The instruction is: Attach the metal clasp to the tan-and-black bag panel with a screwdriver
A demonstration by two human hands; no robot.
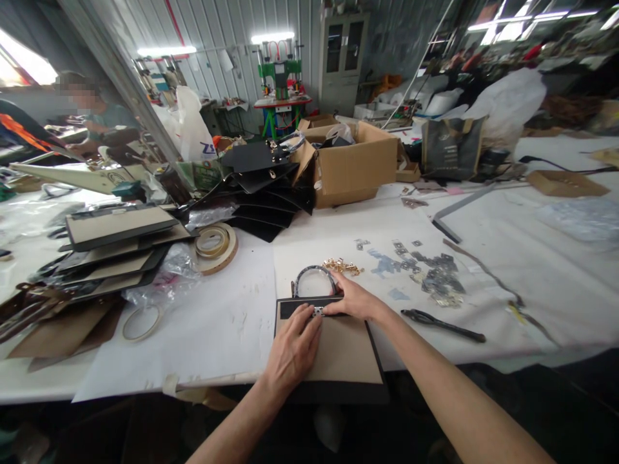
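My hands meet on a flat panel point(338, 351) at six o'clock. Pliers point(442, 324) lie at three, tape roll point(215, 245) at ten, cardboard box point(351, 164) at twelve.

Both hands rest on the flat bag panel point(333, 351) at the table's near edge; the left hand point(293, 348) and right hand point(353, 299) meet at a small metal clasp point(318, 312).

Obstacles:
- Directly behind the panel: a curved handle point(314, 274) and a pile of gold fittings point(342, 265).
- Right of the right forearm: black pliers point(442, 324), with scattered grey metal plates point(435, 277) beyond.
- Left: a tape ring point(141, 322), a tape roll point(216, 245) and a stack of panels point(116, 248).
- Far side: a cardboard box point(353, 164) and black cut pieces point(265, 187).

Free room: bare white table cover point(217, 309) lies between the tape ring and the panel, and between the fittings and the box.
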